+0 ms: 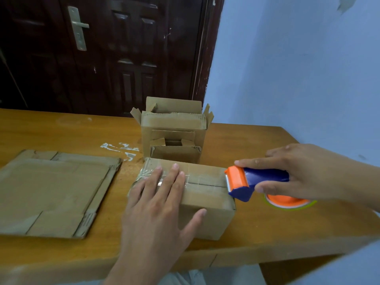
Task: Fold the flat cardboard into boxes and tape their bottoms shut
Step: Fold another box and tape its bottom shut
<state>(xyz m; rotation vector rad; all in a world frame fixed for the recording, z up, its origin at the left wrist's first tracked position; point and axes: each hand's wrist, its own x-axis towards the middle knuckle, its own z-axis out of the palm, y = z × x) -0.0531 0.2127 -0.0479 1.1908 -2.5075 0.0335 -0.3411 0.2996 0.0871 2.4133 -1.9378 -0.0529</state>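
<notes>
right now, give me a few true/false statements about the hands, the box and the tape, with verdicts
1. The left hand lies flat on the box. True.
2. The right hand holds scissors. False: it grips a tape dispenser.
3. The dispenser's blade end is at the box's right edge. True.
4. The flat cardboard lies right of the box. False: it lies to the left.
5. An open box stands behind the near one. True.
</notes>
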